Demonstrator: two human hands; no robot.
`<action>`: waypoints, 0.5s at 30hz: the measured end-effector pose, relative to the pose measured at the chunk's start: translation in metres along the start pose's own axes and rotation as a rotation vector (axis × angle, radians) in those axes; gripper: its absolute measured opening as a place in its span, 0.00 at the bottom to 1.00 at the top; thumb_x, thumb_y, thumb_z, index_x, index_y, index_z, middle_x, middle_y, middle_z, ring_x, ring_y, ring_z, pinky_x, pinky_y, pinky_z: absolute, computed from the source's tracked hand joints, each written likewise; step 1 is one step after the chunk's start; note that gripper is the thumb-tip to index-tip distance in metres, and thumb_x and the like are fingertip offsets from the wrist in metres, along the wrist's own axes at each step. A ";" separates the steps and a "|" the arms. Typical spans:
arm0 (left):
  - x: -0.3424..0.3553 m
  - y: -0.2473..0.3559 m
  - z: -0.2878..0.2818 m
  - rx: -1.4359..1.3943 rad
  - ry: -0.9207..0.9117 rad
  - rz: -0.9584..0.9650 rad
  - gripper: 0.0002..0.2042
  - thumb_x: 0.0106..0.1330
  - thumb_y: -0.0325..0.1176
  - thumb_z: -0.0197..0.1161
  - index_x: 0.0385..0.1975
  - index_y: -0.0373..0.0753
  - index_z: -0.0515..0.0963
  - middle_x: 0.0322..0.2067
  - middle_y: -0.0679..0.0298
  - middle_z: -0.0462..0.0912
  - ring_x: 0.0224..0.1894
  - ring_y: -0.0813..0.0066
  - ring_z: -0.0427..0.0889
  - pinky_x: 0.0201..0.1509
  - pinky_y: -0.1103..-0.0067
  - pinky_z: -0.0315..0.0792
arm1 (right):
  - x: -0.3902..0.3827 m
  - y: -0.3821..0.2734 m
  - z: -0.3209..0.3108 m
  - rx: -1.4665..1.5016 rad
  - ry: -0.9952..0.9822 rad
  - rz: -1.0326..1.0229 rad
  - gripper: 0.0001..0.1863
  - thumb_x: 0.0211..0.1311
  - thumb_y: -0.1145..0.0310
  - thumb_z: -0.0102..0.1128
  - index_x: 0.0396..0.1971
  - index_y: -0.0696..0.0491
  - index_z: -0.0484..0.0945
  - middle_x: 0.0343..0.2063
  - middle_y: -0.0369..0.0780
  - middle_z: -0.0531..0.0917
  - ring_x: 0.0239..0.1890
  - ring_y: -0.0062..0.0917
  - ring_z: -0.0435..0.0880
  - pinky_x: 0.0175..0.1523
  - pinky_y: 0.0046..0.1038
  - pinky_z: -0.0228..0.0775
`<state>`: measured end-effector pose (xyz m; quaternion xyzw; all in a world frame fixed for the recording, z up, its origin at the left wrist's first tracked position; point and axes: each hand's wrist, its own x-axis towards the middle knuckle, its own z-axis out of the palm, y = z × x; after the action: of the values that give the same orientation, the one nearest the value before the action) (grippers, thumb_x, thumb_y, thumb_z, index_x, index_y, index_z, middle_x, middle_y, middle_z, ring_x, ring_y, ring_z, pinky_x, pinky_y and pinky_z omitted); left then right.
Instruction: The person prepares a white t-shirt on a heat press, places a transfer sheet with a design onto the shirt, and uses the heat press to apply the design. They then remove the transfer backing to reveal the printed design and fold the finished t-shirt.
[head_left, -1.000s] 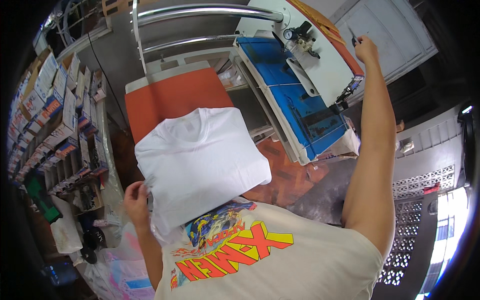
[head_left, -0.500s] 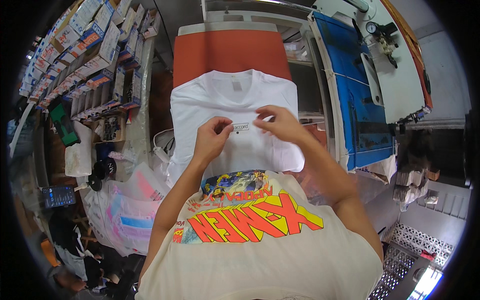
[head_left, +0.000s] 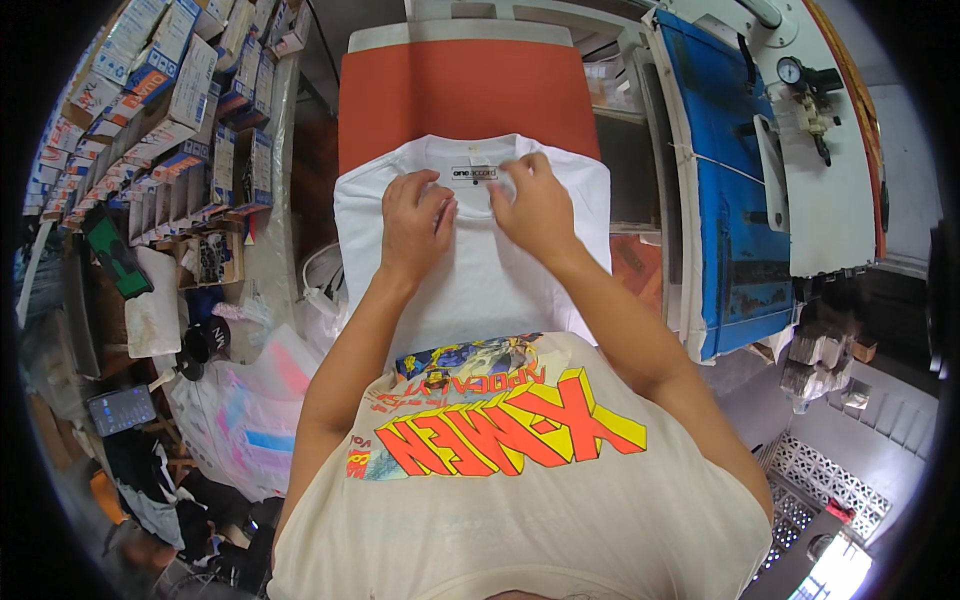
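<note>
A white T-shirt (head_left: pixel 465 270) lies front up on a red-orange padded board, its round neck at the far end. Within the neck opening, on the inside back, sits a small rectangular label (head_left: pixel 474 174) with dark print and a thin border. My left hand (head_left: pixel 415 222) rests over the collar's left side, fingers loosely bent and apart, beside the label. On the other side, my right hand (head_left: pixel 538 208) is over the collar with thumb and fingers spread, fingertips close to the label's right edge. Whether any fingertip touches the label, I cannot tell.
The red-orange board (head_left: pixel 465 90) extends beyond the shirt. To its right stands a blue flat panel (head_left: pixel 735 200) beside a white machine body with a pressure gauge (head_left: pixel 789 70). Stacked cardboard boxes (head_left: pixel 180 95) fill the left shelf. Plastic bags (head_left: pixel 245 420) lie at lower left.
The label has gone from the shirt's chest, beside my left fingers, up into the neck opening. Both hands have moved farther away from me, to the collar.
</note>
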<state>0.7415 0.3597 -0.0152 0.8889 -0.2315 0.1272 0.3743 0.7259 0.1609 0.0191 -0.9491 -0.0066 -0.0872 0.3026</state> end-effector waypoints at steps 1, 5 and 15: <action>0.000 0.004 -0.001 0.018 0.005 0.038 0.07 0.61 0.32 0.69 0.35 0.37 0.81 0.54 0.55 0.78 0.61 0.51 0.74 0.71 0.54 0.60 | -0.010 0.000 0.000 -0.026 -0.011 -0.053 0.14 0.56 0.65 0.71 0.38 0.57 0.85 0.50 0.48 0.81 0.53 0.43 0.80 0.55 0.41 0.71; -0.005 -0.005 0.004 0.028 -0.022 0.056 0.08 0.62 0.33 0.68 0.35 0.37 0.81 0.58 0.51 0.75 0.66 0.47 0.70 0.74 0.50 0.56 | -0.029 0.018 0.016 -0.192 0.128 -0.232 0.13 0.55 0.65 0.67 0.37 0.58 0.85 0.51 0.51 0.80 0.61 0.46 0.73 0.60 0.49 0.63; -0.002 0.001 0.005 0.123 -0.055 0.026 0.19 0.62 0.32 0.67 0.55 0.41 0.80 0.62 0.48 0.71 0.66 0.48 0.70 0.74 0.52 0.59 | -0.029 0.025 0.022 -0.169 0.157 -0.183 0.24 0.54 0.67 0.63 0.55 0.46 0.81 0.61 0.48 0.73 0.63 0.43 0.71 0.64 0.46 0.58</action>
<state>0.7394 0.3559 -0.0190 0.9102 -0.2449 0.1217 0.3110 0.7027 0.1548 -0.0178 -0.9568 -0.0620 -0.1887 0.2121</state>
